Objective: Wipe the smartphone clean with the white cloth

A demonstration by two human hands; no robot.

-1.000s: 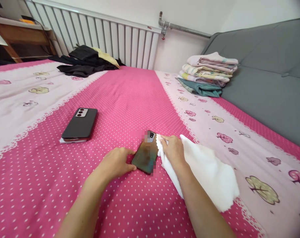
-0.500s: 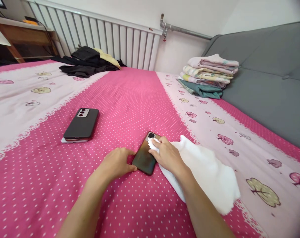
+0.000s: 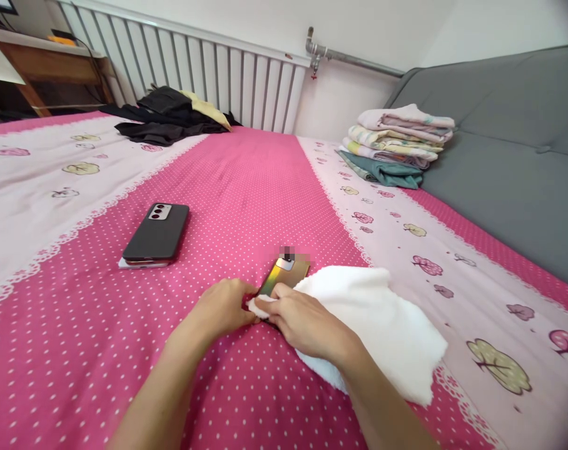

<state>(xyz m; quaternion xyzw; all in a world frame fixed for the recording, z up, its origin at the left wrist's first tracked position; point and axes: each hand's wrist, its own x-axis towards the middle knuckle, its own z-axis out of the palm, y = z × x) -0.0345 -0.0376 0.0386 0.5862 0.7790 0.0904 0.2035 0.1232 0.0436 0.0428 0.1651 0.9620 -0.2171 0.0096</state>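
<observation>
A shiny green-gold phone [image 3: 284, 277] lies back-up on the pink dotted bedsheet [image 3: 246, 187]. My left hand [image 3: 223, 308] rests with curled fingers against the phone's near left corner, pinning it down. My right hand [image 3: 305, 324] presses a white fluffy cloth [image 3: 382, 322] onto the near end of the phone, fingers closed on the cloth. Only the far half of the phone shows beyond the cloth and my hands.
A second phone in a black case [image 3: 157, 233] lies to the left on the sheet. Dark clothes [image 3: 164, 117] are heaped at the far side by a white radiator [image 3: 218, 69]. Folded laundry [image 3: 399, 144] is stacked against a grey headboard [image 3: 509, 156]. A wooden desk [image 3: 44, 62] stands far left.
My right hand has drawn the cloth along the phone from its far camera end toward its near end. My left hand has stayed at the phone's near corner.
</observation>
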